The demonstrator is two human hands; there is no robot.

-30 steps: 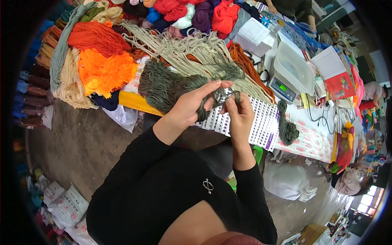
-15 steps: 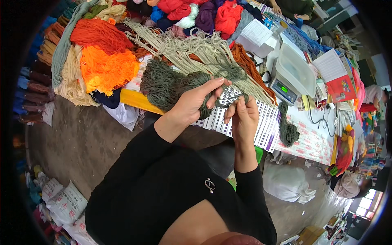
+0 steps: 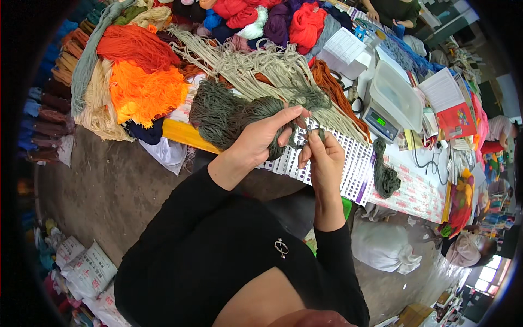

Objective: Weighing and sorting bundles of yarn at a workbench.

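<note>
A thick hank of dark grey-green yarn (image 3: 218,111) lies at the table's front edge. My left hand (image 3: 259,133) is closed around its right end, thumb pointing right. Loose strands of the same yarn loop between my two hands. My right hand (image 3: 325,151) pinches some of these strands between thumb and fingertips, close to the left fingertips. Beneath my hands is a white card with rows of dark holes (image 3: 353,168). A small twisted skein of the same dark green yarn (image 3: 385,174) rests to the right of the card.
Pale beige yarn (image 3: 245,68) spreads behind my hands, with rust-brown yarn (image 3: 333,87) beside it. Orange yarn (image 3: 146,92) and red yarn (image 3: 136,49) lie at left. A digital scale (image 3: 379,125) carrying a clear plastic tray (image 3: 393,90) stands at right. Another person (image 3: 389,13) is at the far side.
My right hand has shifted slightly, its thumb and fingertips coming nearer the left fingertips. The strands between the hands are drawn into a smaller loop. My left hand keeps its hold.
</note>
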